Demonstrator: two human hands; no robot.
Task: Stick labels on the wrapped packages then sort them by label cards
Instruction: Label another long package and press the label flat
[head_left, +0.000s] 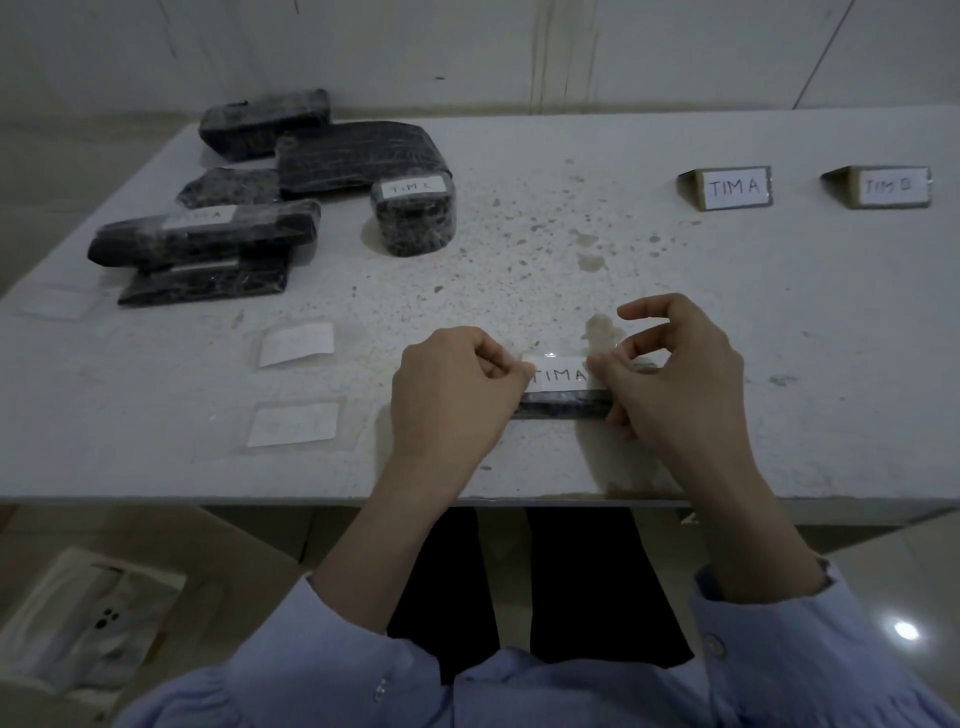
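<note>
TIM A label (561, 375) pinched at both ends, fingers curled: left hand (457, 384) one end, right hand (670, 374) other. Label lies across dark package (563, 406) near front edge of table (519, 260). Risk: skewed or creased bond (tape may cling to skin) if ends drop unevenly.

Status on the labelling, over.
Left hand and right hand pinch the TIM A label by its ends, over a package. Nothing in the way.
</note>
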